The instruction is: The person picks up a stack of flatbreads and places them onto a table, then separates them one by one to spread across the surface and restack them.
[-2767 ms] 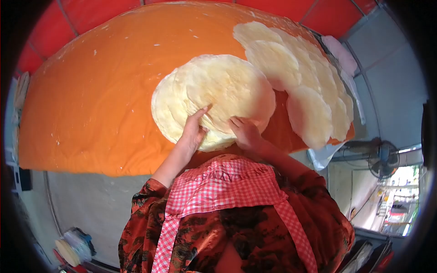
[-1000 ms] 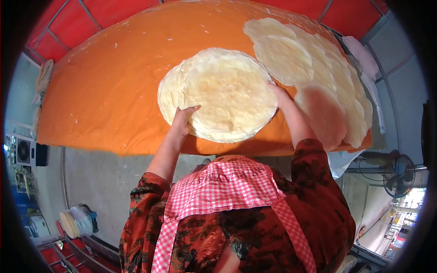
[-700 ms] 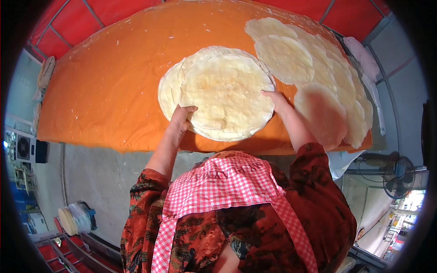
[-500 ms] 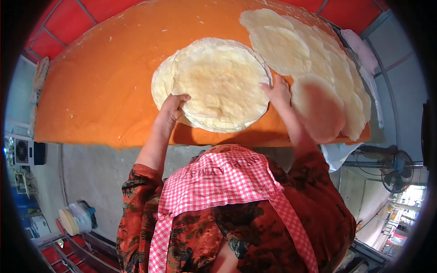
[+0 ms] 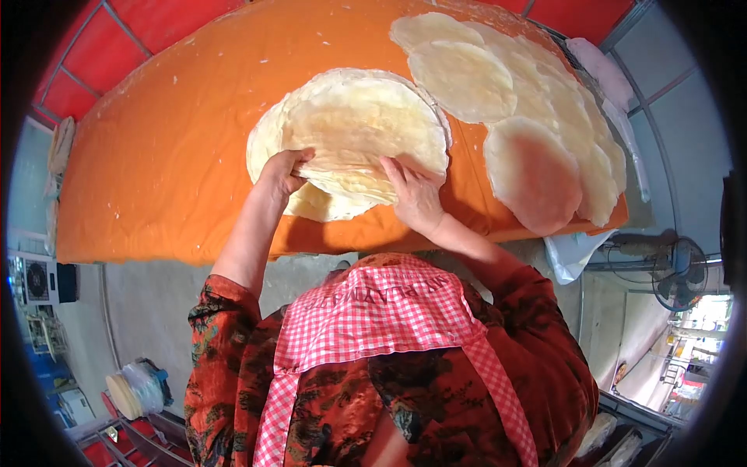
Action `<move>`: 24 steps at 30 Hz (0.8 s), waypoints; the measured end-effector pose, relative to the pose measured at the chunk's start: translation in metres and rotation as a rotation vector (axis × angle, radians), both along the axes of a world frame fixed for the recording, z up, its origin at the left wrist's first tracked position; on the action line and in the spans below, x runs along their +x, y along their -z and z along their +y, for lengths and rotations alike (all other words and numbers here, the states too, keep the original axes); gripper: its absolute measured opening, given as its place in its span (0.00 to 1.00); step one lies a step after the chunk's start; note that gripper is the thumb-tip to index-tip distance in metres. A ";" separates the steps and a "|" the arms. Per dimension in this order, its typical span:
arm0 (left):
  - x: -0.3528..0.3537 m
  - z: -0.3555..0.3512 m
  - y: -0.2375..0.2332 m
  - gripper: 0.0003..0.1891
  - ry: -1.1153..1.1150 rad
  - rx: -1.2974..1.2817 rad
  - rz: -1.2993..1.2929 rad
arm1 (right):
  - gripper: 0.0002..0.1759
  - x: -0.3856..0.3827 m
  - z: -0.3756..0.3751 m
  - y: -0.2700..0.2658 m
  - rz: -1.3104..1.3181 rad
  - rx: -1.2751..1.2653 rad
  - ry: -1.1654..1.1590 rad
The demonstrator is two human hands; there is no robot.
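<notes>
A stack of thin, round, pale flatbreads (image 5: 358, 117) lies on the orange cloth. My left hand (image 5: 285, 173) grips the stack's near left edge, thumb on top and the other fingers mostly hidden underneath. At the near right edge, my right hand (image 5: 416, 198) holds the front of the upper flatbreads, which are raised and bunched between my two hands. Below them, the lower layers show at the front. How many sheets are gripped cannot be made out.
Several overlapping thin flatbread sheets (image 5: 533, 175) lie spread to the right on the orange cloth (image 5: 171, 156) over the table. A white plastic bag (image 5: 572, 253) hangs near the right front edge. A fan (image 5: 678, 272) stands further right. Red panels line the far side.
My right hand has moved left and nearer, from the stack's right side to its front edge. The front of the upper flatbreads has been lifted and bunched. My left hand keeps its grip.
</notes>
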State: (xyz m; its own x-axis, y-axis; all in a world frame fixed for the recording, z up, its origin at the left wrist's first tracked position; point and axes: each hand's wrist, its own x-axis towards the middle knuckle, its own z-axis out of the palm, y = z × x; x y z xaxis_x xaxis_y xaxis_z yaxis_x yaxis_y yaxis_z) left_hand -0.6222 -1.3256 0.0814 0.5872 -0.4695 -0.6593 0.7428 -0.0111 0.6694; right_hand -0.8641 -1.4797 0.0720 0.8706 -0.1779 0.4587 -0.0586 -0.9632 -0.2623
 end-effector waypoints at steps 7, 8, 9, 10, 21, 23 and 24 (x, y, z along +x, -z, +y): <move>-0.007 -0.006 -0.030 0.14 -0.078 -0.112 0.080 | 0.22 0.038 -0.051 -0.050 0.149 0.027 -0.046; 0.004 -0.003 -0.017 0.19 -0.094 -0.262 0.135 | 0.19 0.051 -0.060 -0.055 0.137 0.042 -0.073; 0.005 0.005 -0.023 0.21 -0.092 -0.430 0.182 | 0.18 0.063 -0.060 -0.083 0.188 0.040 -0.069; 0.001 0.014 -0.031 0.24 -0.093 -0.601 0.218 | 0.17 0.079 -0.054 -0.125 0.235 0.036 -0.072; 0.060 0.150 0.035 0.17 -0.405 -0.442 -0.128 | 0.11 0.275 0.149 -0.389 0.491 0.051 -0.290; 0.097 0.202 0.022 0.25 -0.390 -0.601 -0.180 | 0.11 0.348 0.124 -0.373 0.385 0.461 -0.597; 0.113 0.226 0.015 0.29 -0.411 -0.697 -0.198 | 0.13 0.369 0.132 -0.369 0.415 0.517 -0.431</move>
State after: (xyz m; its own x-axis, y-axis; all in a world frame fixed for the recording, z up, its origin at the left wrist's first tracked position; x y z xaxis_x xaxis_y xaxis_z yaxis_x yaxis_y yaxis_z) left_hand -0.5091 -1.0994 0.0659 0.8755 -0.4548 -0.1636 0.4650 0.7006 0.5413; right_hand -0.4951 -1.3477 0.4407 0.9932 0.1117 0.0325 0.1007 -0.6850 -0.7215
